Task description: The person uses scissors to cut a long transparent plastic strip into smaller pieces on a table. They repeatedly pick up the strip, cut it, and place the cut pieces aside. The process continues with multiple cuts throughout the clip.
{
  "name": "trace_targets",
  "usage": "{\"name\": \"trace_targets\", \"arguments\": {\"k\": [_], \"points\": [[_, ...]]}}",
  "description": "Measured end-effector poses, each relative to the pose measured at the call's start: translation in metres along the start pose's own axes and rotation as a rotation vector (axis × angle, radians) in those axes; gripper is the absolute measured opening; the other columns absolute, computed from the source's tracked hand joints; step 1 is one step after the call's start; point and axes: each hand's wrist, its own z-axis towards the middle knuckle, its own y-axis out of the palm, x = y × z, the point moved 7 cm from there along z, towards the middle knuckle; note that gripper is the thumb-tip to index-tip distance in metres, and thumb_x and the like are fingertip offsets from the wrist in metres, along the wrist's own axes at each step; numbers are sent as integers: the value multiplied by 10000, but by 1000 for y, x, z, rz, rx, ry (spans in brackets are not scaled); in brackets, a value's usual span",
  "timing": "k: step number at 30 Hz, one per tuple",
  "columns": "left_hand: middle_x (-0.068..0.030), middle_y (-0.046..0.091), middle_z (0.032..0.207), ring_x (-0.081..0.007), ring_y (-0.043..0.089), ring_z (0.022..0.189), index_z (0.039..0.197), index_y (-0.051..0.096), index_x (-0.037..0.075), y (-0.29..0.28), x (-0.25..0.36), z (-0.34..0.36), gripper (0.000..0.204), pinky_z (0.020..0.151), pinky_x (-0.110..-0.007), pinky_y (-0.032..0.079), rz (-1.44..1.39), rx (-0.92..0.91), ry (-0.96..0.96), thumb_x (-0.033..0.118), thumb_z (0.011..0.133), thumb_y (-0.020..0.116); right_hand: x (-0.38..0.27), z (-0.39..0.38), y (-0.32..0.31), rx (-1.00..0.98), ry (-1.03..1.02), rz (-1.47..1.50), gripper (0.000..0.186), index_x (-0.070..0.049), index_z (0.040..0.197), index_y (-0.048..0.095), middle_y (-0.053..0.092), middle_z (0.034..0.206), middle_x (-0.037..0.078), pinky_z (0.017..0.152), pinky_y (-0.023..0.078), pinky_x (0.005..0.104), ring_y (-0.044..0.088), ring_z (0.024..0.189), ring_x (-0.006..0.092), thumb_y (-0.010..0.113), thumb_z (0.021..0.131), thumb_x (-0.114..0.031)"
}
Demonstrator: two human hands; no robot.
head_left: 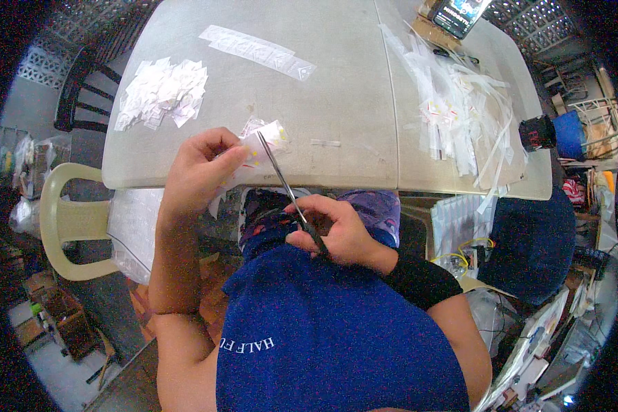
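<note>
My left hand [200,168] pinches a thin white printed strip [253,156] with yellow and red marks, just over the table's near edge. Wrapped around the dark handles of a pair of scissors [279,172], my right hand [345,232] is close to my lap. The long, narrow blades point up and away, nearly together, with their tips beside the strip; whether they touch it I cannot tell. A few small printed pieces seem to lie on the table just behind the strip, partly overlapped by it.
On the pale table [336,103], a heap of small white cut pieces [161,95] lies left and two long strips [257,52] lie far back. Tangled offcuts [468,113] cover the right. A phone [461,15] stands behind them, a dark cup [537,132] beyond the right edge.
</note>
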Motion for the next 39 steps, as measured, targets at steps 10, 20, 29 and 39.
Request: {"name": "trace_targets", "arguments": {"k": [10, 20, 29, 39], "points": [[32, 578, 680, -31, 479, 621, 803, 646, 8, 37, 19, 16, 148, 535, -206, 351, 134, -72, 64, 145, 857, 660, 0, -14, -21, 121, -60, -36, 510, -28, 1145, 606, 591, 859, 7, 684, 448, 236, 546, 771, 80, 819, 757, -281], [45, 546, 659, -18, 444, 602, 787, 636, 18, 62, 31, 22, 155, 508, -203, 316, 152, -137, 55, 153, 860, 660, 11, -27, -35, 246, -48, -8, 483, -26, 1086, 639, 699, 889, 96, 736, 522, 300, 649, 810, 145, 820, 747, -317], [22, 598, 689, -73, 516, 626, 852, 673, 0, 94, 21, -1, 206, 567, -252, 429, 381, -504, 46, 206, 848, 671, -3, -28, -48, 415, -121, 208, 443, -48, 1113, 624, 651, 797, 5, 645, 493, 242, 582, 711, 65, 822, 754, -216], [11, 616, 717, -46, 522, 651, 806, 660, 23, 14, 8, 1, 143, 558, -220, 401, 136, -79, -15, 156, 860, 659, -7, -21, -47, 199, -109, 13, 473, -39, 1243, 539, 617, 845, 33, 637, 505, 248, 602, 726, 106, 747, 828, -131]]}}
